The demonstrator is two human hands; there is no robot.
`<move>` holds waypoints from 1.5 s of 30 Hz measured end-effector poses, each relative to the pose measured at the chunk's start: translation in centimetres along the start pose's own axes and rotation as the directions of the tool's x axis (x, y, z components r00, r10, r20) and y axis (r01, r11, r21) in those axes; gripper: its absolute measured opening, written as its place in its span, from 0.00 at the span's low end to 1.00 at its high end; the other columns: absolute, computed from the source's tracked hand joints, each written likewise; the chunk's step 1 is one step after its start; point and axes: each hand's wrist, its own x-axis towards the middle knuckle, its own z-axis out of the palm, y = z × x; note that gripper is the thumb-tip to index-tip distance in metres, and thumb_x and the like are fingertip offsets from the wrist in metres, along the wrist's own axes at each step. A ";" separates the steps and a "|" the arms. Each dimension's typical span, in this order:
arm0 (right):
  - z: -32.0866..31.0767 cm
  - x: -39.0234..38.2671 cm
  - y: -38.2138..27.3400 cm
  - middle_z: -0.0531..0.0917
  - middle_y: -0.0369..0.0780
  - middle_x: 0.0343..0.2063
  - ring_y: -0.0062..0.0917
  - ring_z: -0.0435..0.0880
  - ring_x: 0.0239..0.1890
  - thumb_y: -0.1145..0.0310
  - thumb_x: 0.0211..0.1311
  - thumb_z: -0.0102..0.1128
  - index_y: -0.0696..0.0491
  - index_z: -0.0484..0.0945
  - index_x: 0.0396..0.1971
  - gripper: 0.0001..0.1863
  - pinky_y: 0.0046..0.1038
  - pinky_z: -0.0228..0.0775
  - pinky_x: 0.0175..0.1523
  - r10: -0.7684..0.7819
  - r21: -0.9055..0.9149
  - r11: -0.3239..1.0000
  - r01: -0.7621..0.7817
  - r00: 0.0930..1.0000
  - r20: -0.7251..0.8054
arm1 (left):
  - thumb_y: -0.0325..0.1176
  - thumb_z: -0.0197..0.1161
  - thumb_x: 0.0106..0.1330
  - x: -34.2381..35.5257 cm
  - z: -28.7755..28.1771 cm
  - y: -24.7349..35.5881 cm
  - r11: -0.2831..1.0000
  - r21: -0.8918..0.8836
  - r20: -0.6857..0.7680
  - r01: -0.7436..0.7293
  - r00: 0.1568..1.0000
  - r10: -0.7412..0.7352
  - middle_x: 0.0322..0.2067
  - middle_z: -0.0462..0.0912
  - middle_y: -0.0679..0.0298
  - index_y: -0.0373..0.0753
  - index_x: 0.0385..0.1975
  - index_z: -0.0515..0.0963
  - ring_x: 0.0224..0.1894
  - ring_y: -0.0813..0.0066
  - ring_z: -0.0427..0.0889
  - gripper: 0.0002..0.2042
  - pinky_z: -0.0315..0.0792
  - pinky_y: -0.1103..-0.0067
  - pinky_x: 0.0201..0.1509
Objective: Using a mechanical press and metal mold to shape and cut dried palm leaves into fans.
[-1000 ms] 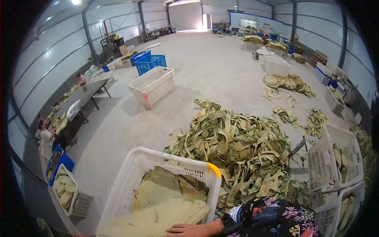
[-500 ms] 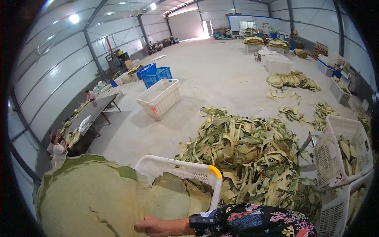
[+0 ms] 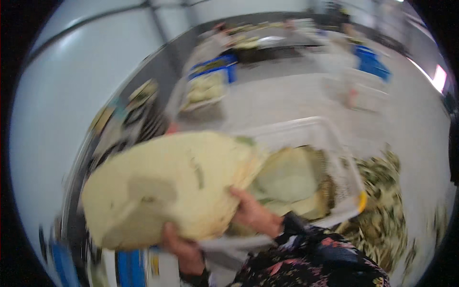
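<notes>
A big, roundish pale-green leaf [image 3: 191, 167], by its look a lotus leaf, is held up in front of me; I cannot tell whether it is one leaf or several together. My left hand [image 3: 184, 251] grips its lower edge, the fingers partly hidden and blurred. Closed on its right edge is my right hand [image 3: 253, 213], thumb on the upper face. Right behind the leaf stands a white plastic crate [image 3: 330, 136] with trimmed leaves [image 3: 287, 177] lying in it. The held leaf overlaps the crate's left side.
A heap of leaf strips [image 3: 382, 205] lies on the floor right of the crate. Farther off are a tray of pale rounds [image 3: 205, 88], a long dark table [image 3: 272, 52] with people at it, a white crate [image 3: 368, 91] and blue crates [image 3: 370, 62]. A wall runs along the left.
The view has swung left and blurred. My left hand has come into sight on the leaf's lower edge. The leaf now lies more tilted, and my right hand still holds its right side.
</notes>
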 end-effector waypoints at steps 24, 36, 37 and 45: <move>8.3 3.9 35.2 0.77 0.40 0.42 0.28 0.74 0.44 0.72 0.48 0.63 0.60 0.69 0.48 0.25 0.29 0.65 0.50 0.407 -0.840 0.542 -0.023 0.882 0.238 | 0.63 0.54 0.54 -22.3 -40.1 20.5 0.828 -0.414 -0.484 -0.378 0.862 0.151 0.64 0.53 0.56 0.40 0.64 0.52 0.65 0.54 0.53 0.43 0.53 0.54 0.63; 17.9 15.1 49.0 0.68 0.40 0.56 0.34 0.66 0.58 0.64 0.47 0.66 0.54 0.57 0.59 0.40 0.38 0.58 0.61 0.645 -0.599 0.736 -0.316 0.598 0.476 | 0.24 0.65 0.51 -10.3 -44.5 28.6 0.907 0.408 -0.751 -0.107 0.525 0.400 0.39 0.80 0.60 0.32 0.44 0.74 0.40 0.73 0.78 0.18 0.71 0.77 0.48; 17.9 16.6 50.1 0.68 0.40 0.56 0.34 0.66 0.58 0.64 0.47 0.66 0.54 0.57 0.59 0.40 0.38 0.58 0.61 0.649 -0.600 0.733 -0.319 0.591 0.478 | 0.24 0.66 0.50 -9.5 -45.1 28.9 0.868 0.465 -0.711 -0.175 0.511 0.484 0.40 0.79 0.59 0.31 0.44 0.73 0.40 0.73 0.78 0.19 0.70 0.77 0.48; 15.4 16.8 55.0 0.68 0.41 0.56 0.35 0.65 0.59 0.66 0.47 0.65 0.56 0.58 0.58 0.38 0.38 0.54 0.63 0.728 -0.560 0.680 -0.473 0.522 0.444 | 0.23 0.64 0.52 -8.3 -51.9 23.1 0.884 0.467 -0.793 0.002 0.444 0.418 0.45 0.76 0.60 0.32 0.51 0.66 0.45 0.72 0.75 0.24 0.68 0.77 0.52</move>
